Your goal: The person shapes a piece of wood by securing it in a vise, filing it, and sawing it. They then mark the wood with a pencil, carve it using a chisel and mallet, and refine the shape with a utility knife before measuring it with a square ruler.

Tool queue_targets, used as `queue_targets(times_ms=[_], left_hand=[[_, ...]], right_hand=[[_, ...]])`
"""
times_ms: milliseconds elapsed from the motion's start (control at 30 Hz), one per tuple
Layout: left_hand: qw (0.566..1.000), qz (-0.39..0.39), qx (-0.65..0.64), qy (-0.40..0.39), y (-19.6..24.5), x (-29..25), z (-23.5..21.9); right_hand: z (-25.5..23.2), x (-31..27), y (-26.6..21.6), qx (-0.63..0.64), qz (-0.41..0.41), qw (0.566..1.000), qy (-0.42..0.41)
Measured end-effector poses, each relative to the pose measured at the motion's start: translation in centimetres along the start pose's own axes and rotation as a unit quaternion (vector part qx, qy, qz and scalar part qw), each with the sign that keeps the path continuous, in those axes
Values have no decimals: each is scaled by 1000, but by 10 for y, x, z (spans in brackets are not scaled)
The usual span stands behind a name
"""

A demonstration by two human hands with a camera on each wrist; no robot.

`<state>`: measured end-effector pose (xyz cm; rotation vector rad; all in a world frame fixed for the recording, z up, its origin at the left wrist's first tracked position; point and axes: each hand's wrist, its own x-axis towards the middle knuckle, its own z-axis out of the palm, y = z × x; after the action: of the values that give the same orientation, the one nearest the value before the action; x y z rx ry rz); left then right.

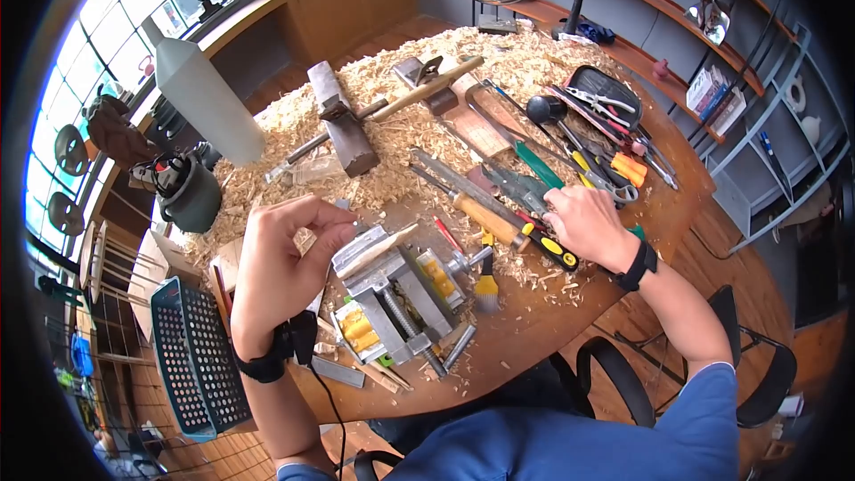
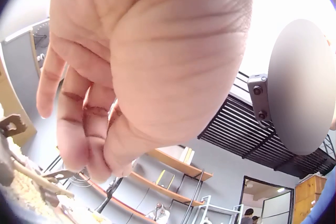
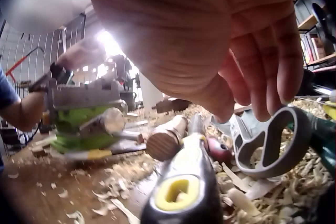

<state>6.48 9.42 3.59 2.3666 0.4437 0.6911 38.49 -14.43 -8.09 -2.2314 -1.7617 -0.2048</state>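
Note:
My left hand [image 1: 289, 258] is raised at the left of a metal vise [image 1: 401, 312], its thumb meeting the curled fingertips; I cannot tell whether something small lies between them. A pale strip of wood [image 1: 378, 249] lies along the top of the vise. My right hand [image 1: 583, 218] reaches down with relaxed fingers [image 3: 257, 87], fingertips close above a grey loop handle [image 3: 299, 145] and near a grey metal tool [image 1: 517, 187]. Beneath that hand lies a black-and-yellow handle [image 1: 554, 249], beside a wooden handle [image 1: 490, 221].
Wood shavings [image 1: 463, 44] cover the table's far half. Two wooden planes [image 1: 343, 116] lie there, with pliers [image 1: 601, 105] and a mallet [image 1: 545, 109] at the right. A white bottle [image 1: 209, 98], a dark pot [image 1: 191, 196] and a green basket [image 1: 191, 356] stand left.

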Motion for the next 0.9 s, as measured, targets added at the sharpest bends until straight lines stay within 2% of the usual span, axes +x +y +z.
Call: queue_targets(times_ms=[33,100,167,233,267,300,333,367,433,467,500,533,567,600,633,700,767,833,900], left_hand=[[1000,-1,2,4,7,4,-3],[979,-190,47,-64,23,10,-14],[982,-169,63,-58,11,8,-12],[999,-10,35,-14,-6,7,-8],[997,51,49,-20,-11,6,-8],[997,45,51,-23,-13,6,-9],[997,53,51,-31,-14,6,-9],[996,62,51,-39,-15,6,-8],[994,57,75,-54,-11,5,-9],[992,41,80,-89,-8,3,-8],[988,25,84,-125,-7,2,-7],[983,50,116,-131,-9,0,-3],[983,45,112,-136,-9,-1,0],[980,31,122,-152,-7,-2,1],[976,18,133,-169,-8,-3,3],[977,36,123,-169,-11,-4,6],[974,34,134,-182,-8,-3,6],[973,40,131,-187,-7,-3,8],[972,33,139,-184,-3,-3,9]], right_hand=[[4,3,0,-43,5,999,-32],[8,6,-2,-34,2,998,-46],[10,8,-2,-25,37,998,-38],[11,6,-2,-1,41,998,-56],[9,6,-2,-6,62,994,-86],[7,6,-4,-11,83,989,-118],[4,5,-10,-10,52,996,-66],[9,3,-5,22,46,997,-55],[12,1,6,110,110,986,-63],[6,-2,6,151,116,980,-61],[-2,-4,11,124,106,983,-83],[-17,-3,4,262,213,932,-132],[-33,-2,-5,390,314,847,-178],[-40,-7,-14,440,323,823,-158],[-59,-7,-35,416,353,823,-160],[-67,-27,-47,427,283,851,-117],[-77,-39,-70,495,317,804,-92],[-86,-47,-97,554,313,767,-75],[-75,-57,-121,579,241,778,-42]])
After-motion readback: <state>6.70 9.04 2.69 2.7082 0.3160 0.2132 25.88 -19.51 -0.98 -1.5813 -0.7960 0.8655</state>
